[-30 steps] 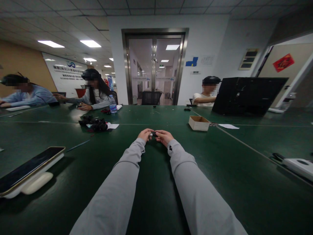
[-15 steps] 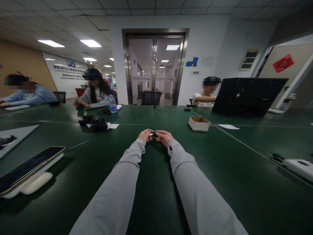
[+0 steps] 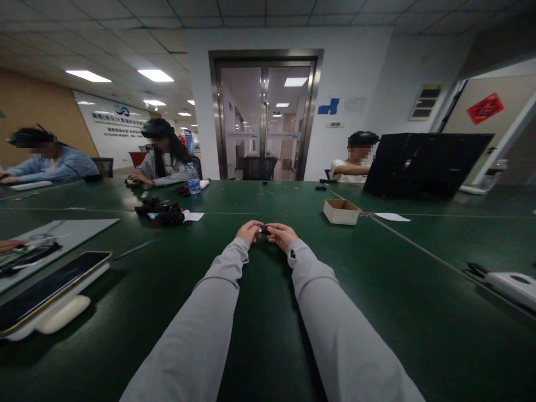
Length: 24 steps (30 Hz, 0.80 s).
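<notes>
Both my arms, in grey sleeves, stretch forward over the dark green table (image 3: 355, 279). Between my fingertips is a small black object with a shiny silver end (image 3: 263, 229). My left hand (image 3: 250, 230) pinches its silver end, and my right hand (image 3: 282, 234) pinches the black end. The two hands are a short gap apart, just above the tabletop. What exactly the small object is cannot be made out.
An open cardboard box (image 3: 341, 212) sits right of my hands. Black gear (image 3: 161, 212) and a bottle (image 3: 193, 180) stand left. Nearer lie a phone (image 3: 54, 285) and a grey board (image 3: 84, 229). A black monitor (image 3: 422, 164) stands right. Several people sit around.
The grey board at the left has slid further right into view, with cables and a person's hand on it. My hands have kept their place and grip.
</notes>
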{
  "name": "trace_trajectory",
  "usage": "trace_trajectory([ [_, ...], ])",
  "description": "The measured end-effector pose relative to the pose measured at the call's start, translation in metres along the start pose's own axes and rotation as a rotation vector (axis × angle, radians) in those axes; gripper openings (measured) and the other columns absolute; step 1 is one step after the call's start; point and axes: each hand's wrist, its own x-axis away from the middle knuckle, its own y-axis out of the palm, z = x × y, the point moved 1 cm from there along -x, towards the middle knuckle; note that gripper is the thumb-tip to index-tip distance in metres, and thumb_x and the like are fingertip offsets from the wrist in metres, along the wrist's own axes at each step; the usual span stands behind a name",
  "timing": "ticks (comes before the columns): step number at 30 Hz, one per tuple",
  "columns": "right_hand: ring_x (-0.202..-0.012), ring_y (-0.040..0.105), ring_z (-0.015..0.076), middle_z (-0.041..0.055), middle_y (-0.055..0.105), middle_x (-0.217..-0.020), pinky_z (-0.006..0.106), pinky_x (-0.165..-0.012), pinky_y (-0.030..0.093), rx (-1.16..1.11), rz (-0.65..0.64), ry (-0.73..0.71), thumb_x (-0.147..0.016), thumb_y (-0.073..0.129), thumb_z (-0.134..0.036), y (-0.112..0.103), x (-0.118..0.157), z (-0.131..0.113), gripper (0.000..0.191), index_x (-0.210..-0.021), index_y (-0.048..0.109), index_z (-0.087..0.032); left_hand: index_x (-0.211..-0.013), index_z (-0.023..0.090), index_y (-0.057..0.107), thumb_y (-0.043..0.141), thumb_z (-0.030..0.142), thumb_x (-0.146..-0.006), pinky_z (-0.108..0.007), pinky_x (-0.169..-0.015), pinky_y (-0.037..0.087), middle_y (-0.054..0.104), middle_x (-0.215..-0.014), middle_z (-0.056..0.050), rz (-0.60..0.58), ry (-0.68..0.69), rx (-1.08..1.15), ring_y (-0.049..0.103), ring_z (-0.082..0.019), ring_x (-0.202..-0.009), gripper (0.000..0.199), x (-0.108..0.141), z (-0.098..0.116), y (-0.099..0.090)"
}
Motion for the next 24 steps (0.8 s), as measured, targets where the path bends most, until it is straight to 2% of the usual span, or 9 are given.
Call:
trace_trajectory([
  [8,-0.045,0.056,0.01,0.0047,0.062,-0.058,0.018,-0.043,0.049,0.003,0.0,0.009,-0.067,0.064,-0.003,-0.002,-0.003,0.002,0.012,-0.077,0.062,-0.01,-0.09,0.013,0.059,0.043,0.018,-0.071,-0.017,-0.037,0.031,0.051,-0.049,0.003,-0.008,0.024,-0.022,0.039,-0.006,-0.034,0.025,-0.003,-0.004,0.0],
  [13,-0.046,0.056,0.0099,0.0044,0.062,-0.058,0.018,-0.043,0.049,-0.001,-0.013,-0.002,-0.067,0.065,-0.004,-0.003,-0.004,0.003,0.012,-0.077,0.063,-0.01,-0.09,0.013,0.058,0.041,0.018,-0.073,-0.017,-0.035,0.029,0.05,-0.044,0.004,-0.016,0.017,-0.004,0.036,-0.006,-0.032,0.025,0.0,0.001,0.001],
  [17,-0.045,0.056,0.0096,0.0046,0.062,-0.058,0.017,-0.043,0.048,0.008,0.008,-0.006,-0.069,0.063,-0.004,-0.002,-0.002,0.002,0.011,-0.078,0.062,-0.01,-0.09,0.012,0.057,0.047,0.015,-0.069,-0.017,-0.037,0.031,0.052,-0.046,0.004,-0.006,0.028,0.044,0.039,-0.006,-0.034,0.024,0.004,0.005,0.003],
  [24,-0.05,0.059,0.0112,0.0037,0.062,-0.063,0.02,-0.047,0.05,0.029,0.023,-0.005,-0.067,0.064,-0.005,-0.001,-0.001,0.003,0.015,-0.081,0.061,-0.012,-0.082,0.012,0.056,0.047,0.03,-0.074,-0.017,-0.034,0.028,0.052,-0.045,0.003,0.015,0.091,0.086,0.038,-0.006,-0.031,0.022,-0.002,-0.006,0.002],
])
